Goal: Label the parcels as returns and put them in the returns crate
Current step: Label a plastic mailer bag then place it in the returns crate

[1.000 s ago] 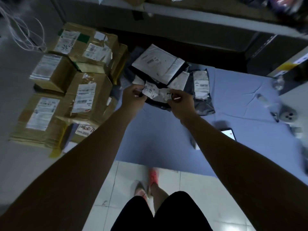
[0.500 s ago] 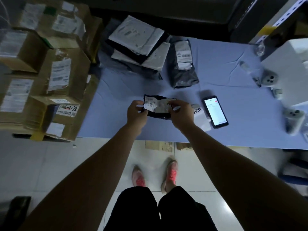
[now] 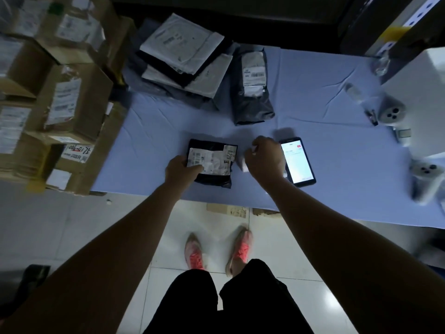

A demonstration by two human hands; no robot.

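A small black parcel [image 3: 213, 180] with a crumpled white shipping label [image 3: 209, 160] lies flat on the blue table [image 3: 337, 194], close to its front edge. My left hand [image 3: 181, 171] grips the parcel's left edge, thumb on the label. My right hand [image 3: 265, 157] sits just right of the parcel, clear of it, its fingers curled over a white label block [image 3: 243, 166] that is mostly hidden beneath it. No crate is in view.
A lit phone [image 3: 298, 162] lies right of my right hand. A grey bagged parcel [image 3: 252, 104] and a pile of flat parcels [image 3: 183, 51] lie further back. Stacked cardboard boxes [image 3: 72, 100] stand at the left, and white rolls [image 3: 391, 112] at the right.
The black parcel went from the pile at the back, carried in both hands, down onto the table's front. My right hand let go of it and moved right onto the white label block.
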